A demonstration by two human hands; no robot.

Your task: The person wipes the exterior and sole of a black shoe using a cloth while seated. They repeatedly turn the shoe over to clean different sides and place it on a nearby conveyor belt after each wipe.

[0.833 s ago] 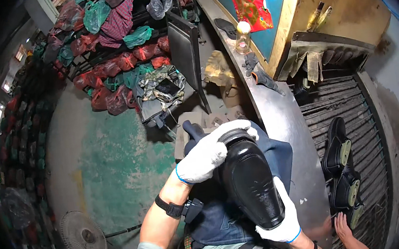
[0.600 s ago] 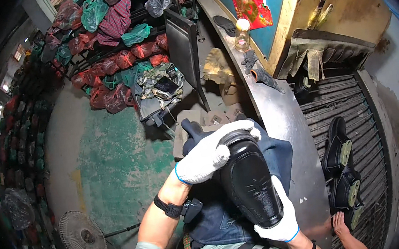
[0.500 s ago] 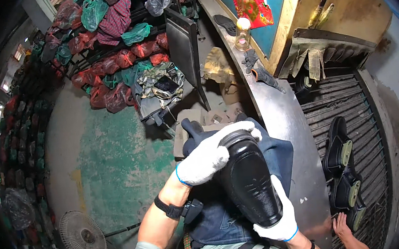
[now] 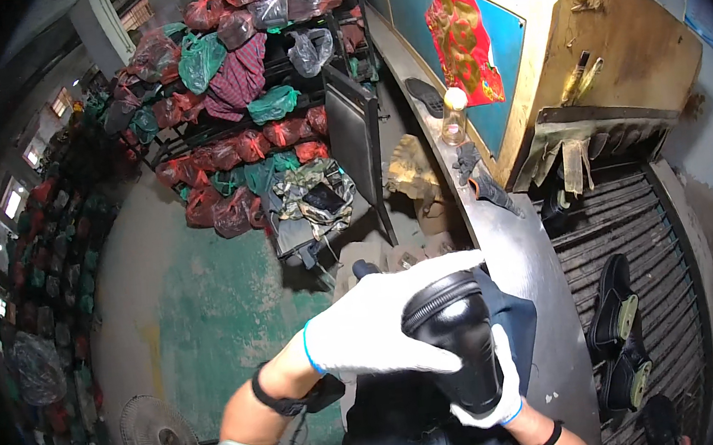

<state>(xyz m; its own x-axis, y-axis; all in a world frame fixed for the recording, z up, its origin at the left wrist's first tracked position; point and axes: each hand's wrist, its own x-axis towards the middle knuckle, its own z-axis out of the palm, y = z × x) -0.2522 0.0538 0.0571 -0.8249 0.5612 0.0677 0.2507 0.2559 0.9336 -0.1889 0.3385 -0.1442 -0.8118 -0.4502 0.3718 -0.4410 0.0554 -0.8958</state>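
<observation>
Between my two white-gloved hands is a black leather shoe, held over my lap. A ribbed rim runs round its upper end, and the leather shines. My left hand lies across its upper left side, fingers bent over it and thumb reaching onto the front. My right hand cups the lower right end, fingers partly behind the shoe. The glove covers part of the shoe's left side. Both gloves have blue cuffs, and dark bands circle both wrists.
To the right, a metal ledge borders a slatted roller conveyor with black shoes. A bottle and dark gloves rest on the ledge. A fan stands lower left; bagged bundles fill racks behind a chair.
The shoe has turned and tilted in my hands, its ribbed rim now facing me more. My left hand has shifted over its front. Another person's bare hand has left the conveyor's near edge.
</observation>
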